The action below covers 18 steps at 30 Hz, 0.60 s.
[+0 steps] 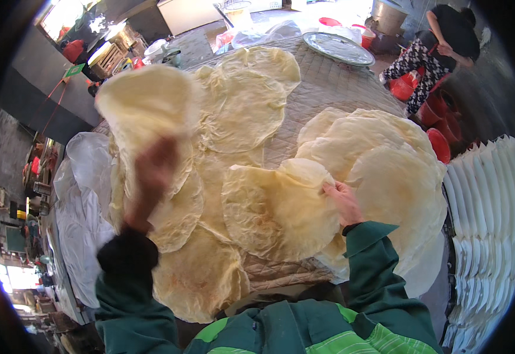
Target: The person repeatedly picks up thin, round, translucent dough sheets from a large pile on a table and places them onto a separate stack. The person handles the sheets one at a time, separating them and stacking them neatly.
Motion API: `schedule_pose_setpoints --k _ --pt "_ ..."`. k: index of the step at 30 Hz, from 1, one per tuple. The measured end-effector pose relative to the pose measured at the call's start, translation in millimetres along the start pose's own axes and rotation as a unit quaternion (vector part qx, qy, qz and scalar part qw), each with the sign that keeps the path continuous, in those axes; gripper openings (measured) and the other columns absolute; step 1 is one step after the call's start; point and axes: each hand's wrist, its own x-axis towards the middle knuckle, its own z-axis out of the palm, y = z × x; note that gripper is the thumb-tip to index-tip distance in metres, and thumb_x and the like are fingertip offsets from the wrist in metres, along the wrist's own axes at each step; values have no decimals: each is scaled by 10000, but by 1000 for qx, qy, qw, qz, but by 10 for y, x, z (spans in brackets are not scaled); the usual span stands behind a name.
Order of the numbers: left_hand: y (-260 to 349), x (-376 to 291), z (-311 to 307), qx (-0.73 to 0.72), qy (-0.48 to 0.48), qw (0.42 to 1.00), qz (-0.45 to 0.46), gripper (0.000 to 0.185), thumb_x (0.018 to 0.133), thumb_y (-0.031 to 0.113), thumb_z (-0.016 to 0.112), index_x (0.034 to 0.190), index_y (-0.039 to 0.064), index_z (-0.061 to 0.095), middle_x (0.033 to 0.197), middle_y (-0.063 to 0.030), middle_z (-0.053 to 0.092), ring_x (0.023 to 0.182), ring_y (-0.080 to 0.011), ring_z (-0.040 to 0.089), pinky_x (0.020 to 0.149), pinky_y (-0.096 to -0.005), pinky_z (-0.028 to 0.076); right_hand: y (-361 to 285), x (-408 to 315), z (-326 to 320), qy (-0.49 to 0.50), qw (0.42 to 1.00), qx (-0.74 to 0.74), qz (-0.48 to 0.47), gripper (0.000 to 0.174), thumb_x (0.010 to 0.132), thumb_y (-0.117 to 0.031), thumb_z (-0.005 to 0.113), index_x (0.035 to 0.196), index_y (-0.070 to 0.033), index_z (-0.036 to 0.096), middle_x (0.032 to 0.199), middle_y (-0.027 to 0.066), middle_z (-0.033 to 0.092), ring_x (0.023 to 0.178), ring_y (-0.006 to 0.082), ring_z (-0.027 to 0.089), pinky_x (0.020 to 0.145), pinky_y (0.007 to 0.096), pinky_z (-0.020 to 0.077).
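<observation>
Thin, round, pale yellow sheets lie in overlapping groups on a table with a quilted cloth (284,267). My right hand (345,202) pinches the upper right edge of one round sheet (279,212) between thumb and fingers. My left hand (155,172), blurred, is at the left over another sheet (151,95), whose far part is raised and blurred; whether the fingers grip it cannot be told. A layered pile of paler sheets (385,177) lies to the right of my right hand. More sheets (248,101) lie at the far middle, and others (195,278) at the near left.
A round metal tray lid (338,48) lies at the far edge. Clear plastic sheeting (85,199) covers the left side. White ridged stacks (487,221) stand at the right. A person (447,44) bends near red buckets (436,106) at the far right.
</observation>
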Motion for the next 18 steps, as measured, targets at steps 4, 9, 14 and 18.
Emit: schedule_pose_setpoints --k 4,9,14,18 --pt "245 -857 1200 58 -169 980 90 261 835 -14 552 1067 74 633 853 -155 650 779 -318 649 671 -375 528 -35 -94 186 -25 990 136 39 282 972 -243 530 1143 -38 622 1046 33 656 909 112 609 786 241 484" --pt "43 -1667 1946 75 -324 940 78 344 814 70 561 1155 109 586 811 -88 588 729 -281 624 606 -369 504 -213 -266 274 -88 959 248 100 416 1007 -353 433 1263 -38 523 1116 73 649 982 141 613 862 314 499" --pt "42 -1747 2066 68 -435 889 125 344 836 135 555 1177 88 564 884 -116 617 792 -297 639 655 -386 529 -60 -321 399 -134 971 -196 0 681 865 -378 660 1392 -36 397 1114 108 656 1008 203 630 858 301 477" --pt "-34 -1681 1995 99 -435 893 68 369 844 156 580 1205 87 547 934 -125 643 817 -311 640 674 -407 525 79 -483 609 -12 851 -456 -262 662 795 -275 718 1340 -13 450 1105 215 640 1009 393 615 822 415 492"
